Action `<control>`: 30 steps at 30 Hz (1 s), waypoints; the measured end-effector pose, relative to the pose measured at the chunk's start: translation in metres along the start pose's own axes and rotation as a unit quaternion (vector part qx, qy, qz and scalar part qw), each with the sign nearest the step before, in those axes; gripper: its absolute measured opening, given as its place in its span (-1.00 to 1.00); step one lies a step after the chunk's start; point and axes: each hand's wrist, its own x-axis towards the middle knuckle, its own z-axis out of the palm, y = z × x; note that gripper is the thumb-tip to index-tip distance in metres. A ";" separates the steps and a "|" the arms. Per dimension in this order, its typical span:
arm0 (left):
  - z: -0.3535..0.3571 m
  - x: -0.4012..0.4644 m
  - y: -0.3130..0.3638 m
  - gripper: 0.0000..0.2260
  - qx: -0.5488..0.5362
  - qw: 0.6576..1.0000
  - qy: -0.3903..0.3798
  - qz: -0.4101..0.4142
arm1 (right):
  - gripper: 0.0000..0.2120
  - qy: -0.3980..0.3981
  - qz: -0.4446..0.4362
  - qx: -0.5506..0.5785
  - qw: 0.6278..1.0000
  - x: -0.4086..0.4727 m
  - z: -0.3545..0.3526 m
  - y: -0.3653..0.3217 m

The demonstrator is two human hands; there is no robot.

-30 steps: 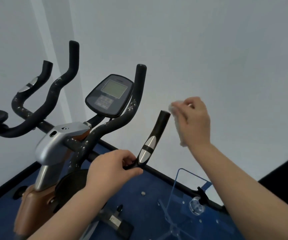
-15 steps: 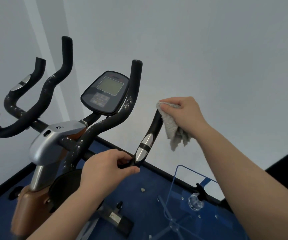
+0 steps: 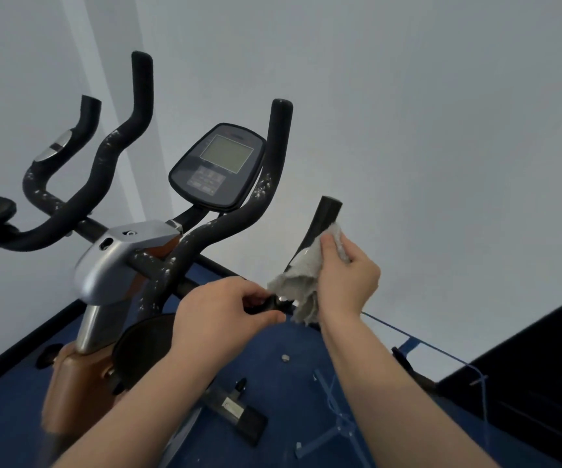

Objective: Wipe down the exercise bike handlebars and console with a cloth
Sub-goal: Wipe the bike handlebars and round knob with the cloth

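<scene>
**Cloth working the near right grip**

In the lower centre of the frame, the left hand (image 3: 220,314) is curling its fingers round the base of the short handlebar grip (image 3: 323,222), apparently bracing the bar so that it is not swinging under the rubbing. Just to its right, the right hand (image 3: 347,278) is pinching a pale grey cloth (image 3: 298,276) between thumb and fingers and pressing it against the side of that same grip, where the silver sensor plate sits (only a sliver of the plate is showing above the cloth). The cloth is draping down past the bar's bend, its loose end hanging beside the left hand's knuckles.

In the middle of the frame, the console (image 3: 217,167) is facing the camera between the two tall inner bars. The right inner bar (image 3: 273,173) and the left inner bar (image 3: 114,153) are both carrying whitish flecks, so, judging by that, most of the wiping is still lying ahead. At the upper left, the far outer grip (image 3: 80,126) is standing untouched.

Gripping the cloth bunched rather than flat is likely letting the fingers wrap it round the tube.
</scene>
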 end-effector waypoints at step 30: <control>-0.001 -0.058 -0.049 -0.87 0.003 0.938 0.314 -0.144 | -0.70 -0.465 -0.320 -0.412 0.716 -0.045 0.023 -0.027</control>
